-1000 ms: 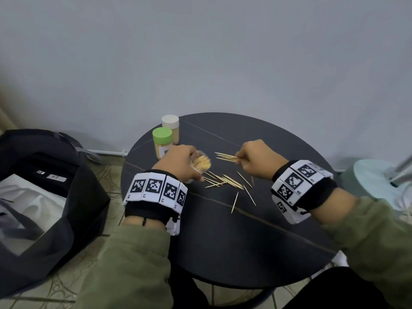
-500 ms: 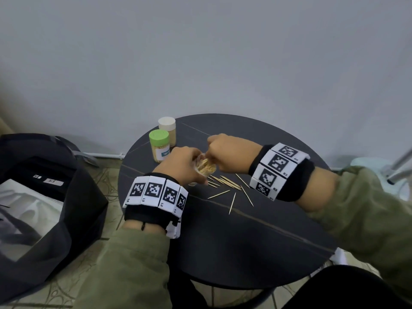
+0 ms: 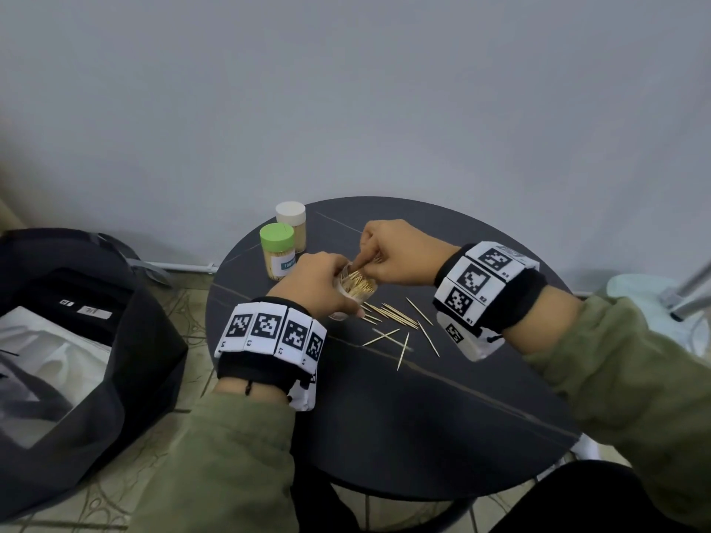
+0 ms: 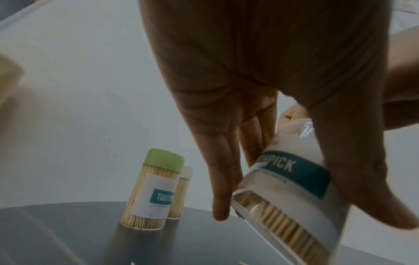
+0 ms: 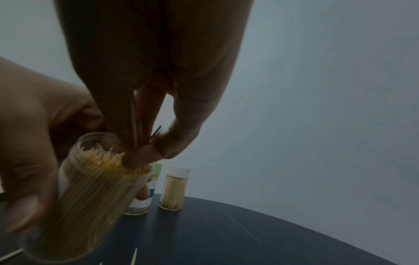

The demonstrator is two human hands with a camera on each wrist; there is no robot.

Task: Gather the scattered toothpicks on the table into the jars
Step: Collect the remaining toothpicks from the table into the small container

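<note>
My left hand (image 3: 315,286) grips an open clear jar (image 3: 356,287) packed with toothpicks, tilted over the round dark table (image 3: 442,436). The left wrist view shows that jar (image 4: 292,181) with a teal label between my thumb and fingers. My right hand (image 3: 396,255) is at the jar's mouth, pinching a few toothpicks (image 5: 136,123) that point down into the open jar (image 5: 95,188). Several loose toothpicks (image 3: 400,321) lie scattered on the table just right of the jar.
Two capped jars stand at the table's back left: a green-lidded jar (image 3: 277,251) and a white-lidded jar (image 3: 291,225) behind it. A black bag (image 3: 77,340) sits on the floor to the left. A pale stand base (image 3: 654,302) is at right.
My right hand lifted a few toothpicks from the table and carried them left to the jar's mouth. The left hand kept holding the jar, tilting it slightly.
</note>
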